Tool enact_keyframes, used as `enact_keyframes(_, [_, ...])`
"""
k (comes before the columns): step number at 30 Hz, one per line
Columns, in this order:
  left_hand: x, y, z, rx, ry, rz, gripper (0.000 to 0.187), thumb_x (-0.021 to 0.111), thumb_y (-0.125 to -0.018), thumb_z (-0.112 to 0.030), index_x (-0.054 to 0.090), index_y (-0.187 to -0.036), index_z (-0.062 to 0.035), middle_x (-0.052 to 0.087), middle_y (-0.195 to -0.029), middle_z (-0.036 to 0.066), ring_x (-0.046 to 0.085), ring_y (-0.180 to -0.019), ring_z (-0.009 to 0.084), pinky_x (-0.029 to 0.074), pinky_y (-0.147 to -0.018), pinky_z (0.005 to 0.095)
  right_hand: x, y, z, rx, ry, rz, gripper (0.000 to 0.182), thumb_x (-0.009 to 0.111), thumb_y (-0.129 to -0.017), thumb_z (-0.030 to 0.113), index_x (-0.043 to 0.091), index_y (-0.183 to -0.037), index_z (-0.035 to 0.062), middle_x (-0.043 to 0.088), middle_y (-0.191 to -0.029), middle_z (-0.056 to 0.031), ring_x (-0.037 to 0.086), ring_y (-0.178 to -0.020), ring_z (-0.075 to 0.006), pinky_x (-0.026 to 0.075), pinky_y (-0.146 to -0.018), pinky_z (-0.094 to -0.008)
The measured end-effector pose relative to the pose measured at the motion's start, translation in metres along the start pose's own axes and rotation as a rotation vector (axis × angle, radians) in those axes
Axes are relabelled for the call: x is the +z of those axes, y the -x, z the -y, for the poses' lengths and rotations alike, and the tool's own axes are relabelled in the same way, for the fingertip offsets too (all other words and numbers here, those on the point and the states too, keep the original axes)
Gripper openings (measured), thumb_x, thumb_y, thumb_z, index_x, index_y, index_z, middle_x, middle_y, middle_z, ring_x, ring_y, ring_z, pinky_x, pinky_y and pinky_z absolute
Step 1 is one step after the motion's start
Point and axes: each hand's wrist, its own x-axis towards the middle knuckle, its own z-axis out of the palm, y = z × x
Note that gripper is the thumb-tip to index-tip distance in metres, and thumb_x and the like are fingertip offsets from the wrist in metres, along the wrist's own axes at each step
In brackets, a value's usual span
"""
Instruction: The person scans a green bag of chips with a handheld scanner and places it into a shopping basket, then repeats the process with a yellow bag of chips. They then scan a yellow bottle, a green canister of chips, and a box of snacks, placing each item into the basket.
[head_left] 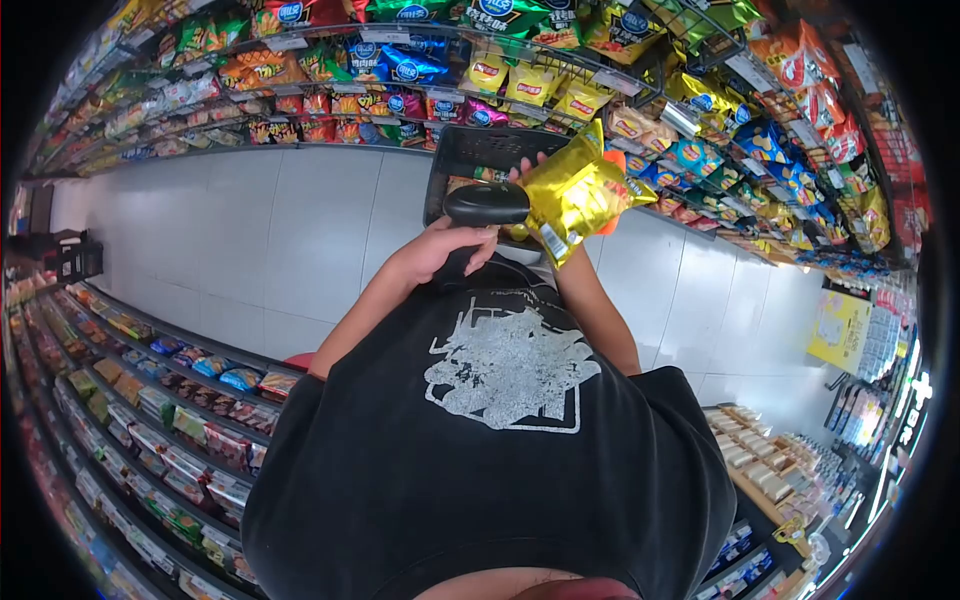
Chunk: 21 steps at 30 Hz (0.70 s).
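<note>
My left hand (447,250) is wrapped round the handle of a black handheld device (486,204), which looks like a scanner. Its head points right at a shiny yellow snack bag (578,192). The bag is in my right hand (527,166); some fingertips show at its upper left edge, and the rest of the hand is hidden behind it. Something orange (611,225) shows at the bag's right side. Behind the device is a black basket (480,140) with a few packaged items inside, partly covered by the device and the bag.
Shelves of bagged snacks (405,62) curve across the front and right. More shelves of packets (190,420) stand at the lower left. Grey tiled floor (290,220) lies between them. A yellow sign (840,328) and a stand of small goods (755,465) are at the right.
</note>
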Motion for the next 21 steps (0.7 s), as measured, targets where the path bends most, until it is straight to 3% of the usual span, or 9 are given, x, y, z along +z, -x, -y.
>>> enact_keyframes(2, [0.0,-0.005,-0.002,-0.011,-0.056,0.048,0.02,0.057,-0.098,-0.024,0.053,-0.091,-0.0048,0.053,-0.068,0.004,0.051,-0.058,0.0117,0.042,-0.056,0.0254,-0.008,-0.003,0.01,0.306,-1.245,-0.149,0.054,0.051,-0.1,0.052,0.05,-0.14,0.0163,0.049,-0.146,-0.0134,0.042,-0.139,-0.0364,0.031,-0.118,-0.0554])
enact_keyframes(4, [0.004,-0.011,-0.004,-0.027,-0.121,0.081,0.02,0.057,-0.098,-0.023,0.054,-0.093,-0.0043,0.053,-0.068,0.004,0.05,-0.058,0.011,0.041,-0.056,0.0252,-0.011,-0.006,0.033,0.121,-1.428,0.067,0.053,0.048,-0.101,0.051,0.049,-0.141,0.0159,0.048,-0.147,-0.0154,0.041,-0.139,-0.0385,0.031,-0.118,-0.057])
enact_keyframes(7, [0.015,-0.014,-0.01,-0.116,-0.214,0.081,0.02,0.058,-0.098,-0.023,0.054,-0.092,-0.0038,0.054,-0.069,0.003,0.05,-0.058,0.01,0.041,-0.057,0.0249,-0.015,0.0,0.055,0.229,-1.19,-0.163,0.085,0.049,-0.09,0.073,0.042,-0.148,0.0114,0.045,-0.151,-0.0139,0.038,-0.141,-0.0423,0.019,-0.121,-0.0646])
enact_keyframes(9, [0.012,-0.012,-0.007,-0.137,-0.223,0.081,0.018,0.058,-0.099,-0.021,0.056,-0.096,-0.0029,0.053,-0.068,0.002,0.05,-0.059,0.0101,0.041,-0.058,0.0256,-0.029,0.002,0.031,0.291,-1.389,-0.034,0.089,0.05,-0.088,0.075,0.042,-0.148,0.01,0.046,-0.15,-0.0122,0.038,-0.141,-0.0427,0.02,-0.121,-0.0647])
enact_keyframes(11, [0.003,-0.011,-0.001,-0.091,-0.232,0.089,0.015,0.058,-0.1,-0.019,0.056,-0.096,-0.0048,0.052,-0.068,0.001,0.051,-0.06,0.0105,0.042,-0.057,0.0263,-0.026,0.008,0.029,0.093,-1.551,0.143,0.078,0.051,-0.093,0.066,0.046,-0.145,0.008,0.049,-0.147,-0.0122,0.041,-0.14,-0.0405,0.024,-0.121,-0.0616])
enact_keyframes(15, [0.009,-0.011,-0.013,-0.036,-0.217,0.043,0.019,0.057,-0.098,-0.021,0.057,-0.092,-0.0024,0.053,-0.065,0.002,0.05,-0.059,0.0114,0.04,-0.061,0.0259,-0.025,0.003,0.04,0.154,-1.51,0.1,0.065,0.049,-0.099,0.058,0.05,-0.141,0.0078,0.055,-0.141,-0.0128,0.047,-0.135,-0.0383,0.028,-0.121,-0.0574])
enact_keyframes(21, [0.007,-0.01,-0.015,-0.069,-0.24,0.026,0.019,0.057,-0.097,-0.02,0.058,-0.09,-0.0031,0.054,-0.066,0.003,0.051,-0.06,0.012,0.04,-0.061,0.0262,-0.014,-0.005,0.042,0.089,-1.519,0.124,0.063,0.046,-0.099,0.058,0.051,-0.141,0.011,0.055,-0.141,-0.0155,0.049,-0.134,-0.0391,0.033,-0.118,-0.0583])
